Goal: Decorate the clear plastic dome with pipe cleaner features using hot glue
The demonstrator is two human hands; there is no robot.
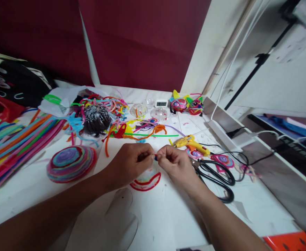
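Note:
My left hand [130, 162] and my right hand [177, 165] meet above the middle of the white table. Both are closed in a pinch on a short red-and-blue piece [156, 157], which looks like pipe cleaner; the fingers cover most of it. Just below them lies a clear rounded piece [150, 174] edged with a curved red pipe cleaner [145, 189]. Black-handled scissors [218, 177] rest beside my right wrist. Behind them is a yellow glue gun [192, 143]. Left of my left hand sits a coiled multicoloured disc [71, 163].
Bundled pipe cleaners [24, 146] spread over the left side. A heap of coloured scraps [97, 115] stands at the back. Clear domes [159, 114], a small digital clock [161, 103] and two decorated figures [186, 103] line the rear. Black cables [243, 157] run along the right.

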